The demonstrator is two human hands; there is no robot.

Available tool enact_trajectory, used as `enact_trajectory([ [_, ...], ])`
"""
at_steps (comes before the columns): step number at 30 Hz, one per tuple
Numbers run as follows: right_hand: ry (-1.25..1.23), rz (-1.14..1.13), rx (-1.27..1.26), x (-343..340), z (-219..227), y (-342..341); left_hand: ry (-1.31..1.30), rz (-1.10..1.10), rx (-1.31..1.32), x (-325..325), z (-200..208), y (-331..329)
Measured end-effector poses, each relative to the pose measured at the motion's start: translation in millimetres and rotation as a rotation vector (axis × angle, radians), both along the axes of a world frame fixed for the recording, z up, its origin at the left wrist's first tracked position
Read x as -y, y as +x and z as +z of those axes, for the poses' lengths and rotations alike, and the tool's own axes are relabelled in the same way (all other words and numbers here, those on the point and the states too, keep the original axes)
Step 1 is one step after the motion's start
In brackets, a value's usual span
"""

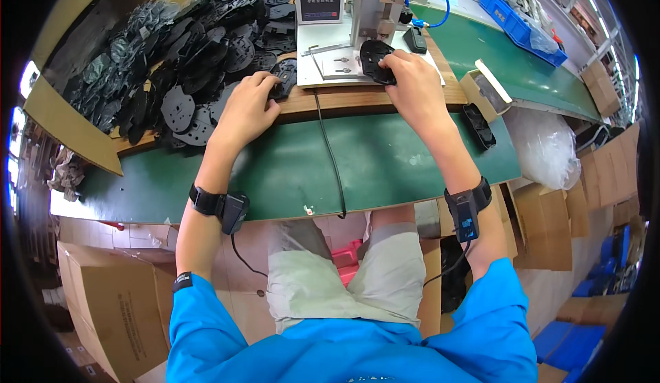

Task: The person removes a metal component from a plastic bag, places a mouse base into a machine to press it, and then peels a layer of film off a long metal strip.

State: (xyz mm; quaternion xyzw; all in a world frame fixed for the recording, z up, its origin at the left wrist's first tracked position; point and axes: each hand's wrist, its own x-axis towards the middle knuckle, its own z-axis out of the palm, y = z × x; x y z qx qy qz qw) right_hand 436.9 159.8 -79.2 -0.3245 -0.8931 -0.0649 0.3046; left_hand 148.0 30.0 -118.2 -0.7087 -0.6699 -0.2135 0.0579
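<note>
Indoors, around a green-topped workbench [289,177], with pale tiled floor [237,287] below, brown cardboard cartons [103,307] to both sides, a second green table [474,53] beyond and strip lights [589,1] glowing at upper right.

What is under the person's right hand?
A black rounded part, over the machine's white base. The right hand hides some of its right edge; its underside cannot be seen.

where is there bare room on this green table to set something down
Green tabletop: one patch between left forearm and black cable, another between cable and right forearm. Crowded: the heap of black parts at upper left, and the right end, around a small open box.
</note>
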Motion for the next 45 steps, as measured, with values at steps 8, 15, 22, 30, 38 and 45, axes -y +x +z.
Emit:
enact_trajectory([
  [8, -0.011, -0.054, 0.027, 4.4, 2.6, -0.7, 0.231, -0.018, 0.033, 3.0, 9.4, 6.0],
  [15, -0.041, -0.046, 0.026, 5.6, 5.5, -0.1, 0.390, 0.090, 0.577, 6.0, 18.7, 6.2],
  [22, -0.074, -0.036, -0.020, 7.6, 8.0, -0.7, 0.353, -0.086, 0.681, 0.6, 9.6, 19.7],
  [30, -0.062, -0.049, -0.005, 9.8, 7.4, -1.2, 0.338, -0.150, 0.637, 1.9, 9.7, 35.1],
  [38, -0.069, -0.060, -0.005, 8.1, 9.6, 0.3, 0.426, -0.190, 0.463, -6.0, 5.1, 34.9],
  [45, -0.031, -0.053, -0.001, 6.0, 6.3, -2.6, 0.493, -0.207, 0.345, -4.1, 5.7, 33.4],
])
